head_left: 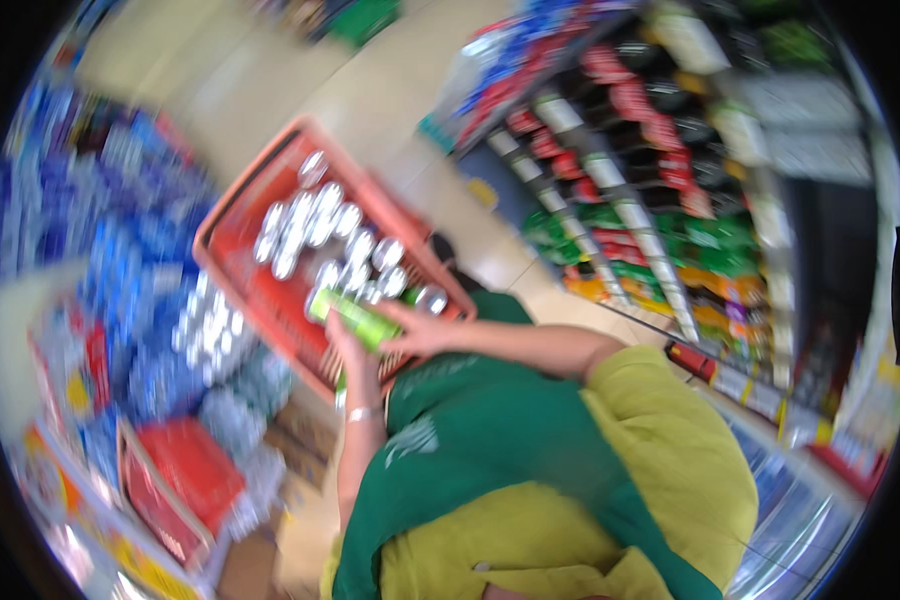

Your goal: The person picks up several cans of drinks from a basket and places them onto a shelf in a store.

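A green can [372, 326] lies tilted over the near end of a red basket [253, 178], held between both of my hands. My left hand [346, 345] is closed on its near left side, the thumb and fingers against the green surface. From the right, my right hand [420, 332] grips the other end of the can. Inside the basket stand several cans with shiny silver tops [320, 215], grouped toward the middle and right side. Motion blur hides the print and finer finger detail.
On the right are slanted shelves of drink bottles [650, 120] with red, green and orange labels. Blue plastic-wrapped bottle packs [155, 340] are stacked on the left, with a red box [185, 470] below them. Beige floor tiles [270, 70] run beyond the basket.
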The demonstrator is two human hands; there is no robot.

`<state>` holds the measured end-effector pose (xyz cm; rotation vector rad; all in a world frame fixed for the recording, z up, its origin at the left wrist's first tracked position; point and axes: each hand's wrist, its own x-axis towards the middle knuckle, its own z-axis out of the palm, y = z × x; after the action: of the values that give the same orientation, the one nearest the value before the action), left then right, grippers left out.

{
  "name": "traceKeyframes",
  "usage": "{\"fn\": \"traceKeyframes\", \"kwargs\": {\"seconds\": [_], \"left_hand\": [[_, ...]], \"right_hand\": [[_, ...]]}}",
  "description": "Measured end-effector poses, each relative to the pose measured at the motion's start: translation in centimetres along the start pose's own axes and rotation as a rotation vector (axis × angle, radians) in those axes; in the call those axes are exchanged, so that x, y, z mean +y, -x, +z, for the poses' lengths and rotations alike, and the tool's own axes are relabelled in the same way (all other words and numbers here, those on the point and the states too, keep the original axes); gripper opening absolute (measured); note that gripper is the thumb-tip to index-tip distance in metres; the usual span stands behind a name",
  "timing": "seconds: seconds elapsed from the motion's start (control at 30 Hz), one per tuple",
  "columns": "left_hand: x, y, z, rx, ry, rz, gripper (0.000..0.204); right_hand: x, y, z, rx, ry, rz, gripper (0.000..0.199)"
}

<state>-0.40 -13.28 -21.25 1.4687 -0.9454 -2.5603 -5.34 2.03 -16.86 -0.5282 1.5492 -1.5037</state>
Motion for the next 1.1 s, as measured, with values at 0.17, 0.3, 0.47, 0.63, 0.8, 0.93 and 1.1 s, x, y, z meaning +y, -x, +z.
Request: {"fn": "traceKeyframes", "kwargs": {"seconds": [0.17,0.3,0.47,0.63,0.8,0.93,1.1], "left_hand": [[1.3,2.9,3.8,-0.254,-0.132,0.037,0.059],[1.2,4.4,5.9,-0.341,-0.208,0.075,0.060],[2.1,10.5,9.2,-0.395,-0.261,0.079,0.065],[2.2,12.3,10.3,-0.452,-0.233,0.078,0.070],[2.6,12.8,12.3,-0.509,-0.188,0.071,0.070],[1.8,13.8,13.8,-0.560,-0.130,0.022,0.059],[1.6,15.4,15.1,-0.626,-0.081,-0.089,0.050]], "right_hand": [[-1.7,1.7,0.3,0.168,-0.048,-0.059,0.071],[-4.7,4.0,0.3,0.243,-0.104,-0.048,0.076],[-5.3,6.0,1.2,0.332,-0.087,-0.161,0.078],[-7.0,8.5,0.8,0.358,-0.078,-0.141,0.070],[-10.4,12.7,0.5,0.297,-0.580,0.067,0.060],[-10.4,14.4,-0.2,0.209,-0.781,0.079,0.058],[-10.7,16.2,-0.8,0.156,-0.903,0.022,0.056]]}}
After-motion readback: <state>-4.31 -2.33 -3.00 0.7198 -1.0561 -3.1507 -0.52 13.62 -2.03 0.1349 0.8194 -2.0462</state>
